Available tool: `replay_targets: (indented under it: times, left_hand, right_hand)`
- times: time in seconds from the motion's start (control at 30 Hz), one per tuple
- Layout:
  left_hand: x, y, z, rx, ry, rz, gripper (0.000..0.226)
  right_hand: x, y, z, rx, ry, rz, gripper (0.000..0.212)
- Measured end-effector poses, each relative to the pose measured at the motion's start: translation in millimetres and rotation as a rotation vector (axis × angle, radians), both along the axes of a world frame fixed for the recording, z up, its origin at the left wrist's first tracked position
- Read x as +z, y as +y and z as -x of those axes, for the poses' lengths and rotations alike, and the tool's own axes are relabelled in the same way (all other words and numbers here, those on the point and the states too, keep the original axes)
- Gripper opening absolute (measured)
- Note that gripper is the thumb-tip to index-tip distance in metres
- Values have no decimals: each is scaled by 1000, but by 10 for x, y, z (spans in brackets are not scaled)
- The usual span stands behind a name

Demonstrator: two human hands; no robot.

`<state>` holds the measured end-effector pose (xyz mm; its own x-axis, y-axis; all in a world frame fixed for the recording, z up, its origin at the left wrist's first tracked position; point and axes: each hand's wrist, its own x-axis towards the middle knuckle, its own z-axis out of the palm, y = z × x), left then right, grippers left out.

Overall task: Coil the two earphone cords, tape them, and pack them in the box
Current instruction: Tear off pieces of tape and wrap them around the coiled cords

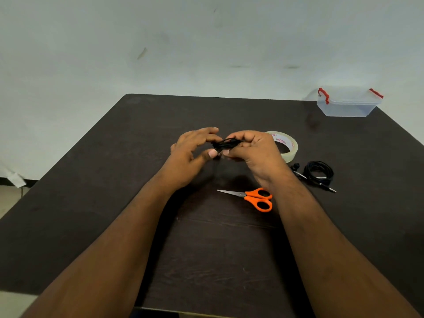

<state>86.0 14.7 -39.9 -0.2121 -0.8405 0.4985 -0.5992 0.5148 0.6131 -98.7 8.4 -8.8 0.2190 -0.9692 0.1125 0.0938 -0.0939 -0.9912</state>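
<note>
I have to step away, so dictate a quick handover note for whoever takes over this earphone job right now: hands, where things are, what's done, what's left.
Left hand and right hand both pinch one black coiled cord above the table.
Second earphone cord lies coiled at the right; whether it is taped cannot be told.
Tape roll sits behind the right hand; scissors lie nearer, closed.
Box stands at the far right corner, lid on.
Left: secure the held coil, pack both cords.
</note>
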Motion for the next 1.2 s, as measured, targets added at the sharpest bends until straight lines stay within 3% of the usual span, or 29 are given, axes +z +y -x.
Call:
replay_targets:
  times: [0.13, 0.3, 0.47, 0.57, 0.7, 0.9, 1.07, 1.2]
  left_hand:
    - [69, 10, -1, -184, 149, -86, 34]
    - [79, 31, 67, -215, 329, -80, 24]
    - [79, 35, 112, -35, 391, -54, 14]
    - [54, 13, 80, 97, 446, -25, 15]
    - [40, 6, 101, 217, 393, 30, 23]
    - [86, 80, 208, 280, 371, 34, 36]
    - [135, 89, 216, 306, 364, -37, 29]
    - [124, 75, 226, 304, 464, -78, 14]
  right_hand:
    - [53, 16, 51, 141, -144, -122, 25]
    - [84, 40, 75, 178, -199, -215, 23]
    - [84, 61, 26, 130, -224, -272, 38]
    - [79, 63, -16, -1, -222, -211, 51]
    - [56, 121, -155, -171, -166, -81, 45]
    - [-7, 177, -301, -253, -186, -66, 38]
    - [-27, 150, -297, -303, -164, -59, 37]
    - [-26, 158, -309, -314, -170, -64, 37]
